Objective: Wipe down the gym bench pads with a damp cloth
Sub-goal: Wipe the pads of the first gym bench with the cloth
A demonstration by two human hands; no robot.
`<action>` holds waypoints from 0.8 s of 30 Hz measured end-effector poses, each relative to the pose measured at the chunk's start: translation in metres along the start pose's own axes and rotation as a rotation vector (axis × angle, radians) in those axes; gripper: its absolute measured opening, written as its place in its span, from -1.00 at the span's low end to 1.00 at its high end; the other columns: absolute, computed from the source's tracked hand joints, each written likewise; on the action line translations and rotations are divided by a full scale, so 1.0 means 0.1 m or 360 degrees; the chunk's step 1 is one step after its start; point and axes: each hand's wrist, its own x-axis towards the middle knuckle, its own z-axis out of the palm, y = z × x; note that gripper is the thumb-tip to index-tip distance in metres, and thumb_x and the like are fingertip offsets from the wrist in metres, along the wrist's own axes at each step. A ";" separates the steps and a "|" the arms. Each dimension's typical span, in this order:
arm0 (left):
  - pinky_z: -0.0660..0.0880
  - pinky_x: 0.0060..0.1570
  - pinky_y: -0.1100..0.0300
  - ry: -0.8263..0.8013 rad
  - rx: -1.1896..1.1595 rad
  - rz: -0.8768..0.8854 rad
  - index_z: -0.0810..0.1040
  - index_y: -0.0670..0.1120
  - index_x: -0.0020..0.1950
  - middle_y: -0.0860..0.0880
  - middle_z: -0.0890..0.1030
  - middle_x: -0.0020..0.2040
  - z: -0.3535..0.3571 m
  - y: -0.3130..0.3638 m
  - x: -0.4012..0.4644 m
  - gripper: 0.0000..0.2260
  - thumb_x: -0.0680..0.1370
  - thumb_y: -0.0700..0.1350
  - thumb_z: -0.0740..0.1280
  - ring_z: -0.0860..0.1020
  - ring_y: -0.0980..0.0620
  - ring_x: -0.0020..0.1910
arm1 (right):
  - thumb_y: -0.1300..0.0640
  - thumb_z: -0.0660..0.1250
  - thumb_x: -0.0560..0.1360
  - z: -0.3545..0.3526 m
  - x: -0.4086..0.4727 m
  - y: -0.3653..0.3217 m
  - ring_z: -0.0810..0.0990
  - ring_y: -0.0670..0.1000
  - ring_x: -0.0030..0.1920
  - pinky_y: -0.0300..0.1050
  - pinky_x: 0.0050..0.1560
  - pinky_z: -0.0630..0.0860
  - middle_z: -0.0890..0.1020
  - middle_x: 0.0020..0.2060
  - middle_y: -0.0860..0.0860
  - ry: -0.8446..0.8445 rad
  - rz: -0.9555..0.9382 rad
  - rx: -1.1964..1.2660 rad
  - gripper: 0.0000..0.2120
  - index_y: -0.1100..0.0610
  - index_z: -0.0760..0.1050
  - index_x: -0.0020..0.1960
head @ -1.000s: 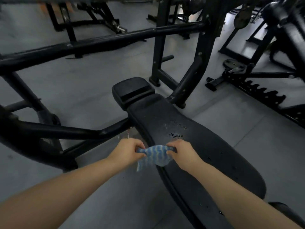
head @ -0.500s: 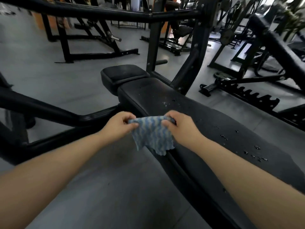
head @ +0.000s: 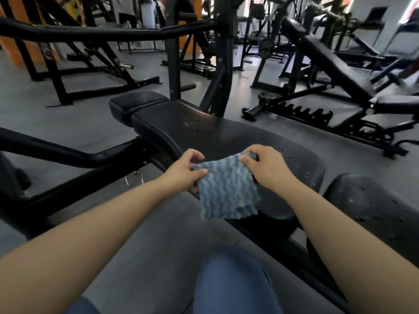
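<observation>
While both hands pinched the cloth mid-frame, the droplet-speckled bench pad looked unwiped.

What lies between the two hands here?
In the head view, only the blue wavy-striped cloth spans between the left hand and right hand, each pinching an upper corner.

You get dim, flat indoor light here, with daylight glaring white through the far windows at top right. The black bench pad shows a soft sheen. Wide-angle distortion bends the edges, and the background machines are smeared by motion blur.
</observation>
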 end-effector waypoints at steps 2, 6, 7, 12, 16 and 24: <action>0.52 -0.46 0.24 -0.0031 0.0162 0.0109 0.30 0.04 -0.13 -0.02 0.46 -0.20 0.31 0.03 -0.08 -0.75 0.55 -0.30 0.26 0.47 0.08 -0.34 | 0.06 0.22 0.59 -0.15 -0.19 0.24 0.45 -0.17 -0.30 -0.35 -0.37 0.33 0.53 -0.26 -0.05 -0.0001 0.0096 -0.0103 -0.87 0.06 0.49 -0.09; 0.39 -0.23 0.22 -0.0045 0.0661 0.0334 0.39 0.02 -0.30 0.03 0.44 -0.18 0.82 0.14 -0.16 -0.70 0.51 -0.34 0.21 0.45 0.01 -0.18 | 0.04 0.22 0.59 -0.40 -0.42 0.61 0.47 -0.04 -0.23 -0.18 -0.29 0.35 0.54 -0.18 0.00 0.0075 0.0275 -0.0273 -0.88 0.05 0.49 -0.04; 0.33 -0.18 0.30 -0.0045 0.0729 0.0360 0.44 0.01 -0.30 0.01 0.45 -0.12 0.91 0.16 -0.17 -0.70 0.51 -0.35 0.20 0.46 0.02 -0.13 | 0.04 0.23 0.58 -0.43 -0.46 0.66 0.48 0.00 -0.18 -0.15 -0.23 0.36 0.55 -0.13 0.02 0.0089 0.0302 -0.0318 -0.88 0.05 0.50 -0.02; 0.27 0.01 0.41 0.0085 0.0993 0.0376 0.62 -0.15 0.04 -0.07 0.49 0.11 1.13 0.14 -0.16 -0.80 0.55 -0.29 0.22 0.49 -0.01 0.12 | 0.07 0.24 0.58 -0.41 -0.56 0.78 0.42 0.03 -0.12 -0.14 -0.15 0.35 0.50 -0.10 0.03 0.0151 0.0258 -0.0461 -0.84 0.10 0.53 0.07; 0.28 0.22 0.12 0.0124 0.1516 0.0576 0.52 -0.07 0.23 -0.01 0.38 0.31 1.28 0.11 -0.17 -0.73 0.59 -0.04 0.21 0.34 -0.04 0.28 | 0.15 0.23 0.58 -0.39 -0.58 0.86 0.47 0.07 -0.12 -0.13 -0.17 0.38 0.57 -0.06 0.10 0.0212 0.0259 -0.0547 -0.85 0.15 0.54 0.05; 0.18 0.41 0.02 -0.0457 0.1906 0.1185 0.21 -0.26 0.47 -0.26 0.25 0.46 1.64 0.08 0.00 -0.26 0.53 0.28 -0.09 0.24 -0.20 0.44 | 0.34 0.19 0.49 -0.31 -0.62 1.11 0.52 0.13 0.01 -0.13 -0.05 0.34 0.53 0.06 0.10 0.0520 0.0435 -0.0536 -0.71 0.16 0.54 0.14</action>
